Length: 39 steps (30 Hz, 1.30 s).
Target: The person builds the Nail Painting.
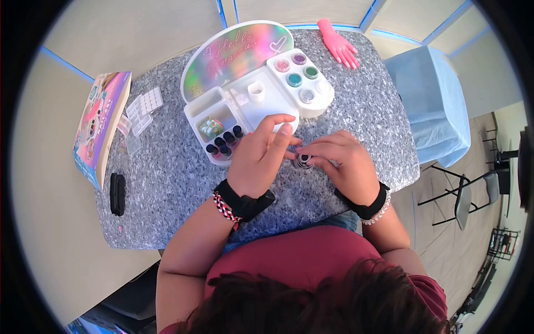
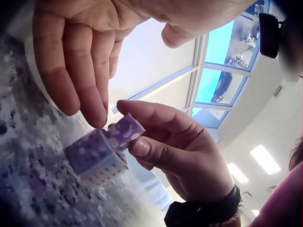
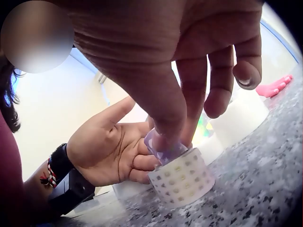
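Note:
On the speckled table stands a small roll of sticker strip, white with rows of tiny gold and silver marks; its other side looks purple with pale spots in the left wrist view. My right hand pinches the purple spotted end of it between thumb and index finger, at the top of the roll. My left hand is beside it, palm toward the roll and fingers extended, fingertips right at its edge. In the head view the roll is partly hidden by the right fingers.
Beyond the hands sits a white nail station with a rainbow backboard, glitter pots and several polish bottles. A pink model hand lies at the back right. A box, clear plastic cases and a black case are left.

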Available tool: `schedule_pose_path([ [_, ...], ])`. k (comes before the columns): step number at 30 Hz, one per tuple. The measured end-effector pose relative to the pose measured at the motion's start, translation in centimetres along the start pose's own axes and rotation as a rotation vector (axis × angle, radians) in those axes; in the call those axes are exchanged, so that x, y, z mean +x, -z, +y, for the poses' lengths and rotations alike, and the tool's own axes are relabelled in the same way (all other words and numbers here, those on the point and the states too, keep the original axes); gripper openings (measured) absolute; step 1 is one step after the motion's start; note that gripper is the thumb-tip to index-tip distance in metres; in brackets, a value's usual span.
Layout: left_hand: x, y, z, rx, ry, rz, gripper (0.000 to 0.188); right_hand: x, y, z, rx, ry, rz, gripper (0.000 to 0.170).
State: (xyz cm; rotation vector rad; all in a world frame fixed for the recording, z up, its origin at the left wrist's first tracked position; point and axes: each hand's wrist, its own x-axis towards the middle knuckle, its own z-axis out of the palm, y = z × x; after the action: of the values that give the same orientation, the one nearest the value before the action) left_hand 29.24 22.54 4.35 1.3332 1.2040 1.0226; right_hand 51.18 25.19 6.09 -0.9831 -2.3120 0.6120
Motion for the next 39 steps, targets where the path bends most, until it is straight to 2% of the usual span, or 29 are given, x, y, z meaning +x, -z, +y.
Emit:
schedule_pose_path([
  [3, -0.2, -0.1, 0.3, 0.006, 0.029, -0.018, 0.054, 0.0, -0.3, 0.0, 0.004, -0.003, -0.012, 0.021],
  [14, -0.3, 0.0, 0.3, 0.058, -0.036, 0.017, 0.052, -0.6, 0.1, -0.5, -0.031, -0.053, 0.009, 0.023],
  [17, -0.3, 0.0, 0.4, 0.042, -0.027, 0.036, 0.052, -0.9, 0.5, -0.3, 0.029, -0.003, -0.028, 0.019],
  [19, -0.3, -0.1, 0.4, 0.043, -0.014, 0.027, 0.053, -1.2, 0.0, 0.4, -0.050, 0.033, -0.044, 0.017],
  [23, -0.5, 0.2, 0.8, 0.035, 0.012, 0.008, 0.050, -0.9, -0.1, 0.2, -0.052, 0.015, -0.063, 0.016],
  [24, -0.7, 0.4, 1.2, 0.042, 0.013, 0.018, 0.050, -0.7, 0.1, 0.2, 0.021, -0.010, -0.040, 0.017],
  [26, -1.1, 1.2, 2.8, 0.021, -0.103, 0.051, 0.040, 0.0, 1.0, -0.5, 0.216, -0.075, -0.015, 0.017],
  [27, -1.2, 1.8, 3.3, 0.033, -0.106, 0.054, 0.040, 0.6, 1.7, -1.0, 0.223, -0.067, -0.008, 0.017],
  [29, -1.7, 2.8, 4.6, 0.216, -0.365, 0.075, 0.038, 1.5, 2.7, -1.7, 0.528, -0.212, -0.085, 0.017],
  [30, -2.3, 3.7, 6.2, 0.412, -0.380, 0.065, 0.038, 2.1, 2.7, -1.6, 0.677, -0.241, -0.123, 0.018],
  [31, -2.6, 4.4, 6.8, 0.420, -0.385, 0.066, 0.038, 2.9, 2.7, -1.7, 0.678, -0.232, -0.119, 0.018],
  [33, -3.1, 6.0, 7.5, 0.473, -0.415, 0.187, 0.037, 5.4, 2.3, -2.3, 1.054, -0.285, -0.210, 0.019],
  [35, -2.8, 8.8, 7.1, 0.588, -0.477, 0.252, 0.037, 7.6, 1.8, -2.4, 1.033, -0.256, -0.221, 0.019],
  [37, -2.1, 11.4, 6.3, 0.779, -0.520, 0.421, 0.029, 9.9, 0.8, -2.0, 1.049, -0.307, -0.326, 0.021],
  [38, -1.8, 12.6, 5.6, 0.788, -0.528, 0.427, 0.029, 10.8, -0.3, -1.7, 1.133, -0.301, -0.317, 0.024],
  [39, -1.5, 13.7, 4.7, 0.927, -0.559, 0.472, 0.025, 11.5, -0.9, -1.7, 1.133, -0.288, -0.319, 0.024],
])
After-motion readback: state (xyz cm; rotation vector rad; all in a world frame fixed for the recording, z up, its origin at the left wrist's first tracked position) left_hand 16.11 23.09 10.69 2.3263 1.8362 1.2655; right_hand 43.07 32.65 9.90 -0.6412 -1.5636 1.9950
